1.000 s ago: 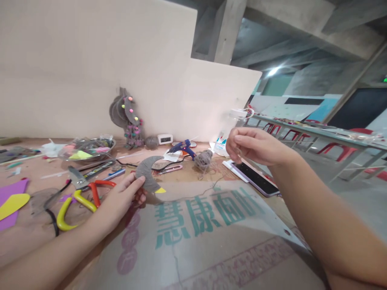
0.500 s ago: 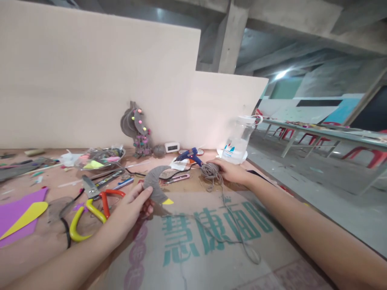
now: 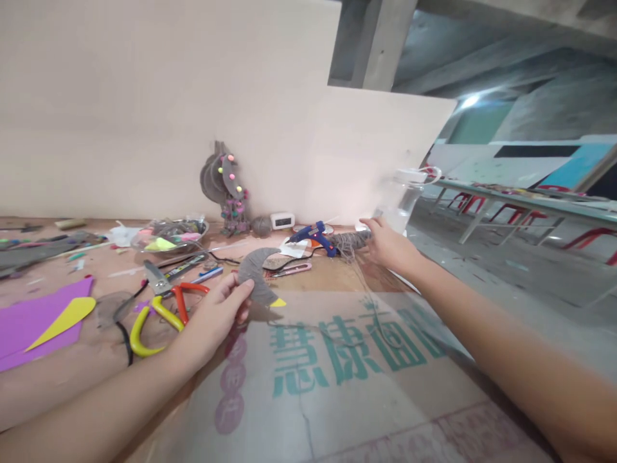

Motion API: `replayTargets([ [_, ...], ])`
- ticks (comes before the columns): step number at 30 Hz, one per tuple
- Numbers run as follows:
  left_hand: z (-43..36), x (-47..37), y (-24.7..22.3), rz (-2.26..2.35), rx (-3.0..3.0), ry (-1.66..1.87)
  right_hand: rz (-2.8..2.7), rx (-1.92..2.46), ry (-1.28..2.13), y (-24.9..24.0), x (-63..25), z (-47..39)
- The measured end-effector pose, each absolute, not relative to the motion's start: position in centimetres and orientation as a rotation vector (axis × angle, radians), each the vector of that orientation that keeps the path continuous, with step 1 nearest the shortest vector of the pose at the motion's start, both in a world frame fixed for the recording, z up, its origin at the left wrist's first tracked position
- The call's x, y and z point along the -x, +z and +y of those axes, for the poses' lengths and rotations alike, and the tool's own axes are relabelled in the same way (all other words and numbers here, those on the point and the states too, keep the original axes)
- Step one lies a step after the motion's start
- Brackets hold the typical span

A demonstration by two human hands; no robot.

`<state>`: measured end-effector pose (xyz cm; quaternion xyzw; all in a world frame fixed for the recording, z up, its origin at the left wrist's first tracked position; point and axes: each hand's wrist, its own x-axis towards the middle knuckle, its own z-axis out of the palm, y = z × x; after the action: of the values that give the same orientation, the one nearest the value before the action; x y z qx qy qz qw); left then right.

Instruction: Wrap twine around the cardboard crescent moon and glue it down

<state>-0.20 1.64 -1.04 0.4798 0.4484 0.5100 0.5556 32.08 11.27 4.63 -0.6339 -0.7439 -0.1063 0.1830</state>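
Between the thumb and fingers of my left hand (image 3: 230, 302) is a crescent wrapped in grey yarn (image 3: 258, 273), its lower tip showing yellow. My right hand (image 3: 389, 244) is closed on the end of a grey yarn bundle (image 3: 351, 243), with its fingertips partly hidden. Loose strands trail from the bundle down over the printed cardboard sheet (image 3: 357, 418). A blue glue gun (image 3: 313, 236) lies just left of the bundle. Nearer the crescent is a pink craft knife (image 3: 293, 269).
Scissors with yellow and red handles (image 3: 161, 321) lie left, beside purple foam sheet (image 3: 43, 334). Behind stand a plastic tray of scraps (image 3: 168, 239), a decorated grey yarn ornament (image 3: 224, 186), a small white clock (image 3: 282, 221) and a clear water bottle (image 3: 402, 199).
My right hand has drawn the yarn bundle outward, stretching it sideways beside the glue gun. My left hand still holds the crescent. The whole view has shifted slightly.
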Motion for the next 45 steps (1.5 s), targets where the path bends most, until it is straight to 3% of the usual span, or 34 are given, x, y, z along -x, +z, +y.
replayTargets([
  [3,1.7,0.2,-0.9,1.084,-1.160,1.199,-2.098,1.620,-0.286,6.0,-29.6,9.5],
  [9,1.7,0.0,-0.6,1.068,-1.178,1.185,-2.257,1.523,0.188,6.2,-26.3,10.0],
  [20,2.1,0.0,-0.4,1.021,-1.166,1.165,-2.067,1.588,0.305,1.6,-24.4,16.3],
  [26,2.1,0.1,-0.6,1.017,-1.191,1.173,-1.900,1.553,0.375,1.6,-23.8,16.2],
  [39,1.8,0.1,-0.5,1.084,-1.269,1.192,-1.880,1.224,0.780,4.8,-22.2,6.9],
  [45,1.8,0.2,-0.6,1.084,-1.289,1.163,-1.991,1.410,0.827,3.3,-22.8,2.9],
])
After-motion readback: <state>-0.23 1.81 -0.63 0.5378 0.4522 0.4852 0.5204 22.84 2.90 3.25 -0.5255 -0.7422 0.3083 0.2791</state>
